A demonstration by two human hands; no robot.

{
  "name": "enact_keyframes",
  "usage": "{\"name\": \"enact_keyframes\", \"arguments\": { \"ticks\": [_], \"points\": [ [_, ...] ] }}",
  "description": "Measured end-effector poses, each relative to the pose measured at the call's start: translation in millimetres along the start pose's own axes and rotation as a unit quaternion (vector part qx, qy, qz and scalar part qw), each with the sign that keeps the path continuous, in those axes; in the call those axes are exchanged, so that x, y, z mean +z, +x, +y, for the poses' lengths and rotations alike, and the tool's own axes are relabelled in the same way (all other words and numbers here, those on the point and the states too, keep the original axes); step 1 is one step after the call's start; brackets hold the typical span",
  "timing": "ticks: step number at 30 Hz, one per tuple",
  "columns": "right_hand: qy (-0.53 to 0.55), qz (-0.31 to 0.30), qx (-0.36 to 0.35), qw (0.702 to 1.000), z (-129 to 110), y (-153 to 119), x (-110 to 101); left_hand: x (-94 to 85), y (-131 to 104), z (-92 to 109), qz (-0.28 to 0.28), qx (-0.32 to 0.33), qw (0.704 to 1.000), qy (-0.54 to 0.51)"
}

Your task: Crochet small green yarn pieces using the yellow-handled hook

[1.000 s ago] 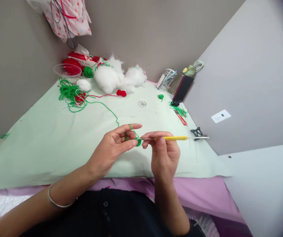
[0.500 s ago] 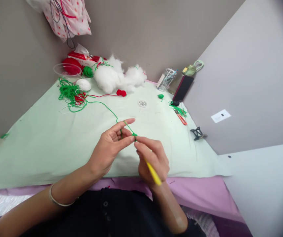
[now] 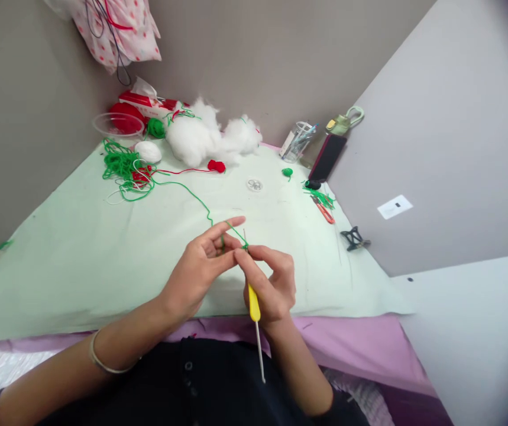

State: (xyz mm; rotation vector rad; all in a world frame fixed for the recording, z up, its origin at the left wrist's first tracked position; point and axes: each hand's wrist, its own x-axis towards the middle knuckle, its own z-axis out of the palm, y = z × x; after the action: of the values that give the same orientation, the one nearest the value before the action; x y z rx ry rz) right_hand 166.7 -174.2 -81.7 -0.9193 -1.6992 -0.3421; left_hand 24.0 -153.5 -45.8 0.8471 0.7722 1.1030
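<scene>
Between my fingertips at the centre is a small green crocheted piece (image 3: 245, 245), mostly covered by the fingers. My left hand (image 3: 203, 260) pinches it from the left, with green yarn (image 3: 187, 188) running over the raised index finger and back to a loose pile. My right hand (image 3: 274, 284) grips a crochet hook with a yellow handle (image 3: 254, 303). The hook's thin tip sticks up just past the green piece, and its other metal end points down toward my dark shirt.
Green tangled yarn (image 3: 123, 161), a white ball (image 3: 148, 152) and white stuffing (image 3: 196, 136) lie at the back left. Toward the right are a clear cup (image 3: 298, 142), a phone (image 3: 328, 158), an orange cutter (image 3: 323, 210) and a black clip (image 3: 355, 239).
My right hand has turned, and the yellow handle now points more steeply downward with its lower metal end clear to see. The hook's upper tip now shows above the green piece.
</scene>
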Motion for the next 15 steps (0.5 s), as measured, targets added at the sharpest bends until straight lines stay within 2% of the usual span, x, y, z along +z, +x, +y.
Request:
{"name": "enact_keyframes", "arguments": {
  "ticks": [2,4,7,10,12,15],
  "points": [
    [0.042,0.006,0.043,0.998,0,2,-1,-1.7,4,2,-0.043,-0.089,0.991,-0.090],
    [0.126,0.013,0.123,0.984,-1,9,-6,-3.7,6,5,-0.058,-0.109,0.985,-0.118],
    [0.245,0.038,0.243,0.938,-2,20,-11,-4.7,6,9,-0.033,-0.051,0.995,-0.076],
    [0.311,0.027,0.298,0.902,-2,24,-9,-2.9,3,8,-0.038,-0.009,0.999,-0.031],
    [0.322,0.007,0.305,0.896,-3,23,-6,-1.7,2,5,-0.056,-0.002,0.998,-0.022],
    [0.304,-0.001,0.291,0.907,-4,22,-5,-0.1,3,3,-0.061,-0.002,0.998,-0.030]
  ]
}}
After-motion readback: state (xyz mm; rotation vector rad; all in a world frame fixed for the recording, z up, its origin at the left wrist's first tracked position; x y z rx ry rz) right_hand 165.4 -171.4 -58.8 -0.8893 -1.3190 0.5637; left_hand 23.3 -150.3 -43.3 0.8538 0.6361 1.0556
